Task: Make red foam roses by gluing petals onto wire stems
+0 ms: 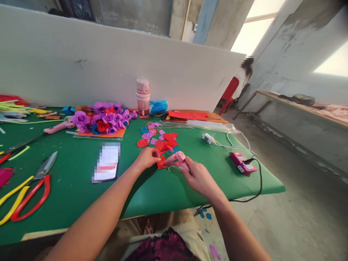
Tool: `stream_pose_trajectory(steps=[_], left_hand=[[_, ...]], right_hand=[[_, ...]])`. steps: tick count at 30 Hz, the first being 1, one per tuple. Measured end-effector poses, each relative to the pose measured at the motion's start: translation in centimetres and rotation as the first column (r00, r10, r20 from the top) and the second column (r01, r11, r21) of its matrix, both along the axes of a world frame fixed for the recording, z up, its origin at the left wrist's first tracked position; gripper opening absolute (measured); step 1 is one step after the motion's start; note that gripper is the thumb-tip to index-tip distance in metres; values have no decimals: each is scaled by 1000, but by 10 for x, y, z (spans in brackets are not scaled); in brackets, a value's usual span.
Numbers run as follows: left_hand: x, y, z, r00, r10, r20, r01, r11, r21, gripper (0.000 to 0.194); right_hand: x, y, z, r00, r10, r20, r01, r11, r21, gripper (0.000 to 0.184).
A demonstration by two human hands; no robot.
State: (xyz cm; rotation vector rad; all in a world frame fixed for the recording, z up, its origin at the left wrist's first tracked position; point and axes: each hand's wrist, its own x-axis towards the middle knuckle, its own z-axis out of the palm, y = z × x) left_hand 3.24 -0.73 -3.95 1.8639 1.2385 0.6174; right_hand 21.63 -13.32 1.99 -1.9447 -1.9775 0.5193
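Note:
My left hand (pixel 146 158) pinches a red felt petal piece (pixel 161 162) just above the green table (pixel 152 188). My right hand (pixel 197 175) grips a small pink glue gun (pixel 177 159), its nozzle pointing left and touching the red piece. Just beyond my hands lies a loose pile of red, pink and blue cut petals (pixel 160 139).
A phone (pixel 106 163) lies left of my hands. Red-handled scissors (pixel 35 185) and yellow strips sit at the near left. Purple and red felt roses (pixel 104 121), a second pink glue gun (pixel 58 127), a pink bottle (pixel 143 98), a charger (pixel 208 138) and a pink power strip (pixel 241 163) stand around. A person sits far right.

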Motion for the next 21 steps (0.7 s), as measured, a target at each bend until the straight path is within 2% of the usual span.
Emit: stream_pose_trajectory(steps=[8,14,21], left_hand=[[0,3,-3,1000,-2,-6,2,1000,0,7],[-1,-1,0,1000,-16,0,16,1000,-2,7],[0,-2,2,1000,-14,-11,14,1000,6,8]], right_hand=[[6,-5,8,999,-31,-43,32,999,20,24],[-7,-3,2,997,47,-58,-45,999,21,20],[-11,-2,-1,998,43,-38,-43,999,21,18]])
